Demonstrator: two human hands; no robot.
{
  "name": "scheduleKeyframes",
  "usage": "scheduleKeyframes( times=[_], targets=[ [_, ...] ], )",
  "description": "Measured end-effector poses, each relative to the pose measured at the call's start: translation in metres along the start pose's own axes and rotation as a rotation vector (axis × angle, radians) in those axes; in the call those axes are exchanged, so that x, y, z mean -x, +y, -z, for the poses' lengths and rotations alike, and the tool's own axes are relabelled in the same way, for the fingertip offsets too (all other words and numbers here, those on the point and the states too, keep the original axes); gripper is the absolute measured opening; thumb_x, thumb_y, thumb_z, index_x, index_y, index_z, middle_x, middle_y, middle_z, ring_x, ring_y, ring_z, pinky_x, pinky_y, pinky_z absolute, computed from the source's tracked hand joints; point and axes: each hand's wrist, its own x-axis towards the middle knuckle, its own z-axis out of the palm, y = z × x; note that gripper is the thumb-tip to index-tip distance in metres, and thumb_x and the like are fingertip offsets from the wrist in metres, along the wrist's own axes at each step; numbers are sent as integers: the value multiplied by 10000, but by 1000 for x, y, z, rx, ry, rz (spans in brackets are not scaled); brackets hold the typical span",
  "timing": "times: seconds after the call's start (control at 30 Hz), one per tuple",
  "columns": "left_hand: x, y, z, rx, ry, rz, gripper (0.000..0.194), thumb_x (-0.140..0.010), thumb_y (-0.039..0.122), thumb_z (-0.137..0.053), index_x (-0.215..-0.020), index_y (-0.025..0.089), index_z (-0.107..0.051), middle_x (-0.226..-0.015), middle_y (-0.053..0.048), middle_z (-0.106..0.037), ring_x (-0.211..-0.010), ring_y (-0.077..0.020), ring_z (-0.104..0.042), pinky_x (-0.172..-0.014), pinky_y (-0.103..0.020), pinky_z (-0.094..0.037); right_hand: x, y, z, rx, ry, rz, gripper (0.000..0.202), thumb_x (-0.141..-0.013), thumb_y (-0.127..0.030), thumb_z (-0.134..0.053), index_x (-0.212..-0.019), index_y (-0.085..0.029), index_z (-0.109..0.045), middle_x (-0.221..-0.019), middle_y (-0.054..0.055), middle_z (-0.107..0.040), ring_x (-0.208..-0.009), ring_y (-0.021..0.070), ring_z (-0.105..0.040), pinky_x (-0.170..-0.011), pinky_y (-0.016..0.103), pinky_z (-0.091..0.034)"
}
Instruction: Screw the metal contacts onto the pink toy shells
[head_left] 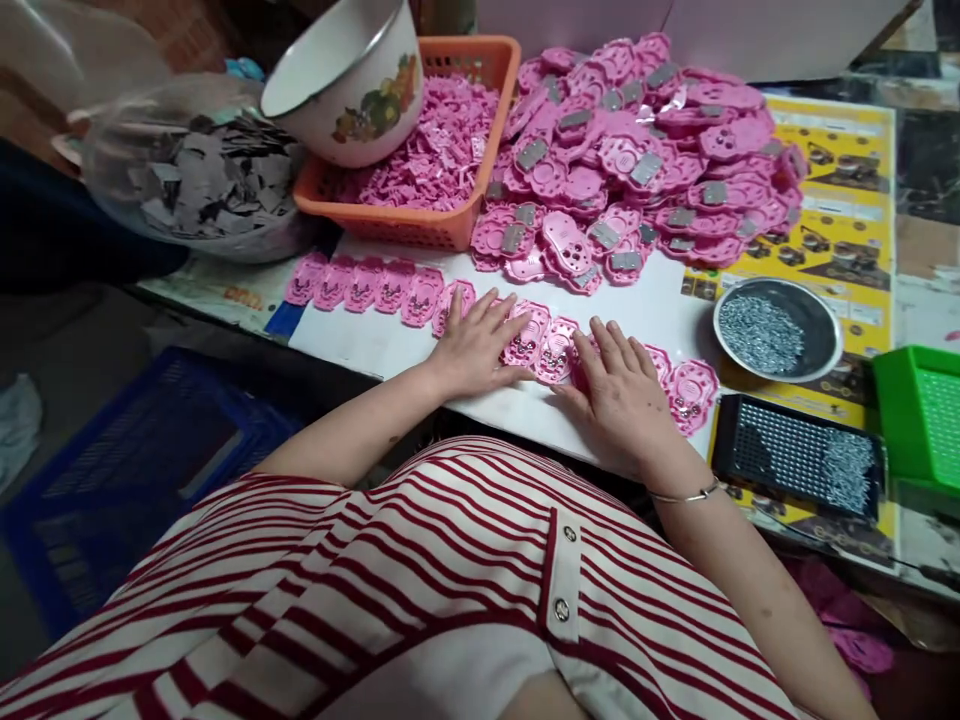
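A row of pink plastic casings (555,350) runs along the front of a white board (360,348), each with small shiny metal parts inside. My left hand (480,345) lies flat over the middle of the row, fingers spread, covering part of it. Farther right, my right hand (619,385) rests on the row with its fingers apart, hiding several casings. Nothing is gripped by either hand. Beyond the right hand, the end casing (691,393) shows uncovered.
Behind the row rises a heap of pink casings (585,190) with grey plates. An orange basket (504,110) of small pink parts holds a tilted enamel bowl (360,95). At right are a metal bowl (829,345) of screws, a black tray (772,450) and a green bin (907,410).
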Motion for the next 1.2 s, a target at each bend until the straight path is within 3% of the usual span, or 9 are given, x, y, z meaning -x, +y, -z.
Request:
scheduleKeyframes(
  times=[0.13, 0.3, 0.5, 0.63, 0.73, 0.83, 0.93, 1.03, 1.2],
  targets=[
    [-6, 1, 4, 33, -13, -55, 758, -904, 683, -497, -1494, 212, -429, -1589, -117, -356, -1500, -361, -216, -1179, -695, 63, 2, -4, 1, 75, -59, -8, 698, -982, -590, -371, -1479, -101, -411, -1551, 161, -381, -1458, 341, -328, -1202, 538, -268],
    [-4, 7, -1, 73, 52, -126, 764, -886, 688, -525, -1460, 187, -472, -1541, -126, -434, -1470, -344, -286, -1194, -672, 77, 11, -6, 3, 127, -62, -55, 681, -985, -571, -386, -1464, -88, -427, -1535, 167, -406, -1444, 341, -349, -1201, 527, -265],
    [-6, 15, 0, 83, 58, -149, 800, -858, 665, -591, -1467, 162, -459, -1531, -169, -431, -1455, -356, -303, -1199, -677, 3, 20, -1, 7, 96, 41, -71, 755, -956, -642, -376, -1461, -82, -421, -1497, 196, -446, -1416, 332, -391, -1174, 506, -318],
    [-7, 20, 1, 107, 68, -152, 741, -874, 579, -619, -1468, 169, -454, -1475, -165, -494, -1424, -358, -348, -1198, -680, 5, 44, 12, 24, 132, 130, -244, 676, -972, -592, -400, -1427, -96, -467, -1446, 197, -499, -1381, 326, -433, -1146, 495, -362],
    [-6, 22, -1, 130, 85, -146, 683, -892, 522, -603, -1464, 175, -460, -1370, -148, -582, -1357, -359, -420, -1194, -685, -29, 74, 23, 36, 185, 128, -402, 682, -953, -587, -461, -1398, -72, -499, -1409, 206, -531, -1358, 346, -453, -1152, 495, -361],
    [-4, 24, -5, 120, 115, -149, 645, -906, 503, -569, -1446, 161, -484, -1299, -151, -614, -1282, -357, -479, -1193, -671, -75, 102, 26, 39, 202, 33, -424, 793, -922, -624, -493, -1460, -47, -415, -1486, 233, -439, -1422, 378, -370, -1183, 525, -318],
    [-1, 27, -7, 137, 189, -127, 633, -912, 512, -540, -1440, 166, -487, -1275, -144, -617, -1247, -341, -501, -1206, -624, -99, 112, 21, 29, 146, -40, -328, 831, -917, -638, -478, -1518, -83, -331, -1587, 244, -252, -1490, 380, -244, -1202, 526, -291],
    [1, 26, -5, 181, 297, -43, 702, -882, 572, -563, -1459, 186, -454, -1265, -136, -617, -1245, -339, -499, -1213, -583, -121, 104, 16, 14, 54, -58, -239, 820, -917, -667, -435, -1545, -156, -297, -1627, 215, -140, -1517, 361, -172, -1216, 512, -266],
    [2, 7, 11, 216, 479, 109, 812, -827, 654, -597, -1468, 196, -402, -1304, -140, -604, -1261, -337, -500, -1211, -557, -157, 73, 14, -1, 28, -32, -260, 846, -879, -749, -398, -1555, -255, -278, -1642, 159, -137, -1524, 380, -117, -1222, 587, -165]
  ],
)
